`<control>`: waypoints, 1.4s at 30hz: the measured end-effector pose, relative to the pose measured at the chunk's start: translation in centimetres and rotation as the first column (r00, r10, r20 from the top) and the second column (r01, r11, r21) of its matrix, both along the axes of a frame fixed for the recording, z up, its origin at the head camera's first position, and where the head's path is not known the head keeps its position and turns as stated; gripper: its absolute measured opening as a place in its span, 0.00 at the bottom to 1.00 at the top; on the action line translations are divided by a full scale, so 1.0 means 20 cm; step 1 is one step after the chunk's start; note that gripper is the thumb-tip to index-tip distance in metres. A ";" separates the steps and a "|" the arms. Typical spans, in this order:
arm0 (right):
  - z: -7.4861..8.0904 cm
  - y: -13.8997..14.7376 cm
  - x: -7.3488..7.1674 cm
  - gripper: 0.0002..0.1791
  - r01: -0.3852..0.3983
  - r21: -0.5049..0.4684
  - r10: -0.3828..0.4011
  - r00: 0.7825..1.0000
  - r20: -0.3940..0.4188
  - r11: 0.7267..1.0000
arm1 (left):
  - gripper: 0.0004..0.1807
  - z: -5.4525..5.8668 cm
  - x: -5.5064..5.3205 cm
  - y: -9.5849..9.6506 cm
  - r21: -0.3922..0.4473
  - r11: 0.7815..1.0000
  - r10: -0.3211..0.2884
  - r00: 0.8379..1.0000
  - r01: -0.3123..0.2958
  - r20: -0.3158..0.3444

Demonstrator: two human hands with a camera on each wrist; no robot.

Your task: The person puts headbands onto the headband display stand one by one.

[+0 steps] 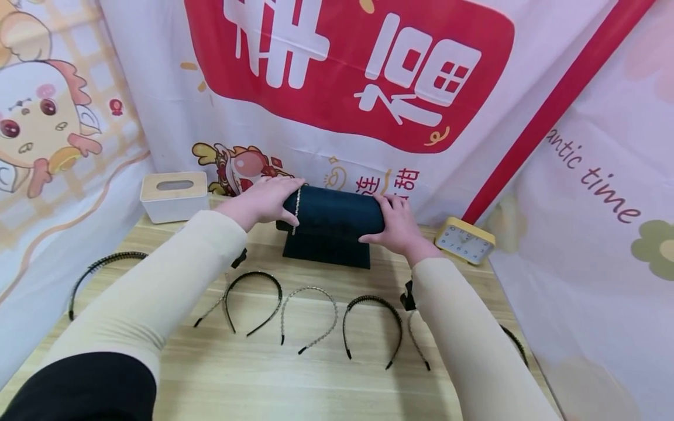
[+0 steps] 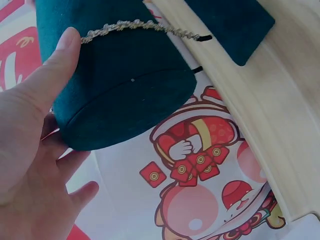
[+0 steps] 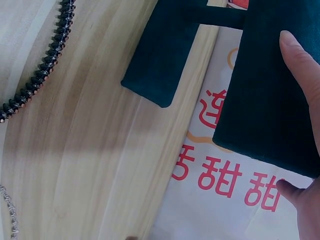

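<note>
A dark green velvet display stand (image 1: 337,210) has a horizontal roll on a flat base. Over the roll's left end sits a sparkly headband (image 2: 132,25), its black tips pointing down. My left hand (image 1: 265,202) grips that end, thumb in front at the headband and fingers over the top and back. In the left wrist view, the thumb (image 2: 62,60) lies against the velvet beside the band. On the roll's other end, my right hand (image 1: 397,225) holds it with the thumb in front and fingers on top; part of that hand is cut off in the right wrist view.
Several headbands lie in a row on the wooden table (image 1: 316,386), including a silvery one (image 1: 335,310) and a dark beaded one (image 1: 400,327). A tissue box (image 1: 174,204) stands back left, a yellow clock (image 1: 464,241) back right. Printed cloth (image 1: 337,128) hangs behind.
</note>
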State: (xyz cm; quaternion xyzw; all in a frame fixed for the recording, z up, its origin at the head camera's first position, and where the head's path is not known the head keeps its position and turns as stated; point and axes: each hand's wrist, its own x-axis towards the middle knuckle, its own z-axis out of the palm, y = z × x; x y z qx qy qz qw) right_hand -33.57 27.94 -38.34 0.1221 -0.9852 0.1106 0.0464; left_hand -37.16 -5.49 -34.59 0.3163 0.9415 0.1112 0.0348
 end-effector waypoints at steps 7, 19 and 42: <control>0.01 -0.01 0.01 0.62 -0.006 -0.013 0.006 1.000 -0.005 1.000 | 0.52 0.00 -0.04 0.02 -0.008 1.000 -0.003 0.999 0.003 0.050; 0.02 -0.01 0.02 0.62 -0.014 -0.001 0.014 1.000 0.007 1.000 | 0.47 0.04 -0.05 0.14 0.017 1.000 -0.021 0.994 0.020 0.104; 0.02 -0.02 0.02 0.62 0.001 0.007 -0.001 1.000 -0.007 1.000 | 0.43 0.00 -0.05 0.46 0.043 0.997 -0.065 0.997 0.063 0.043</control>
